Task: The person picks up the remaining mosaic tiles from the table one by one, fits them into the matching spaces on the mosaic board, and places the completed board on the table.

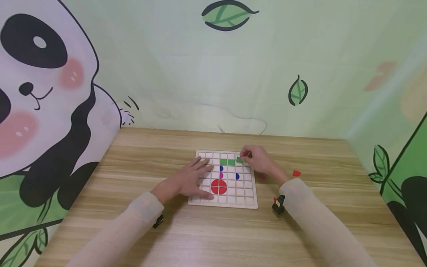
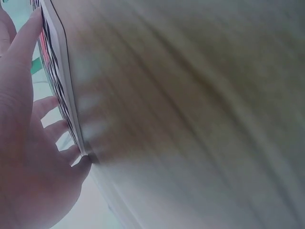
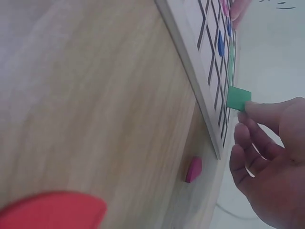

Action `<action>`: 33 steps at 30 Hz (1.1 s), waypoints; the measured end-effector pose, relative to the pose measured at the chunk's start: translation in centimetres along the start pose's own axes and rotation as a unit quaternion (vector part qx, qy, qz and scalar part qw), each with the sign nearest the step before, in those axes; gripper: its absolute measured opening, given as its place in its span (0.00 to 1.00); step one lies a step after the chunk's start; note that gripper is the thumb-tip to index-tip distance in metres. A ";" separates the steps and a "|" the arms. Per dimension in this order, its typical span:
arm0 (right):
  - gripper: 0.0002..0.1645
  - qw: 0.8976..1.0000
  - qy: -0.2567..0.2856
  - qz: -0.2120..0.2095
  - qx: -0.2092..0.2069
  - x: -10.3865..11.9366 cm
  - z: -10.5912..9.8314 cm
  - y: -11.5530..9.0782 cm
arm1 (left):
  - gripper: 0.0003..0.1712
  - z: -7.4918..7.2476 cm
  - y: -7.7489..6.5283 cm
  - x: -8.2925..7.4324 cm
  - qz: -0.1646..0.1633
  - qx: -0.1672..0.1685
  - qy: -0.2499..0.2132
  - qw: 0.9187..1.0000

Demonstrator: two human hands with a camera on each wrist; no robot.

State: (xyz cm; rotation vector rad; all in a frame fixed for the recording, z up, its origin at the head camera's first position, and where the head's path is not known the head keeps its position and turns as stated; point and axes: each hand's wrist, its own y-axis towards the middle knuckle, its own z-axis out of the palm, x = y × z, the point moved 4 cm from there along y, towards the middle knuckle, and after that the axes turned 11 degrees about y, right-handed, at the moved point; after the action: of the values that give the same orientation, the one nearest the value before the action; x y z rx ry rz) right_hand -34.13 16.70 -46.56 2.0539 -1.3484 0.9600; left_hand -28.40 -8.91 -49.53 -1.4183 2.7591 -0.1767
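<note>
A white grid board (image 1: 240, 202) lies flat on the wooden table. My left hand (image 1: 191, 177) rests on its left part with the fingers spread. Above the board's far right corner, my right hand (image 1: 258, 159) pinches a green square tile (image 3: 238, 98) between thumb and fingertips. Two green squares (image 1: 227, 162) sit side by side in an upper row, left of the held one. Below them are a blue half-round piece (image 1: 221, 168) and a magenta one (image 1: 221, 175), with another blue piece (image 1: 237, 176) to the right. Red quarter pieces (image 1: 218, 187) form a disc near the thumb.
Right of the board, a magenta piece (image 3: 194, 169) lies close to the edge. A red piece (image 1: 296, 173) sits farther right, and another red piece (image 1: 275, 200) shows partly behind the right wrist camera (image 1: 278, 205). A panda-printed backdrop (image 1: 166, 74) stands behind the table.
</note>
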 end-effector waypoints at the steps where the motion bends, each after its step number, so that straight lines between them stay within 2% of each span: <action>1: 0.04 1.000 0.002 0.004 0.003 0.0 0.1 0.1 | 0.66 0.0 0.0 0.0 0.000 0.000 0.000 1.000; 7: 0.04 0.999 0.007 0.030 0.018 -0.6 0.5 0.2 | 0.65 -0.1 -0.1 -0.3 0.007 0.008 -0.003 1.000; 13: 0.04 0.999 -0.022 0.023 -0.001 -0.5 0.7 0.4 | 0.65 -0.4 0.0 -0.3 0.009 0.004 -0.001 1.000; 19: 0.06 0.999 -0.046 0.016 0.001 0.2 0.2 0.3 | 0.65 -0.7 -0.1 -0.3 0.006 0.001 -0.004 1.000; 26: 0.05 0.998 -0.051 0.004 0.040 0.5 -2.0 -2.2 | 0.65 -0.5 -0.2 -0.4 0.005 0.006 -0.012 1.000; 33: 0.03 0.996 -0.046 0.015 0.081 -1.4 -3.5 -5.4 | 0.66 -0.2 0.0 -0.2 0.000 0.005 -0.011 1.000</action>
State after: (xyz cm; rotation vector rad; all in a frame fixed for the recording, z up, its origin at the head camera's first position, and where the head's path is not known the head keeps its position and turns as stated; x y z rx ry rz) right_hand -30.54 22.05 -45.60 2.2290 -1.3929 1.0288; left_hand -28.27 -8.73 -49.34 -1.4099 2.7362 -0.1726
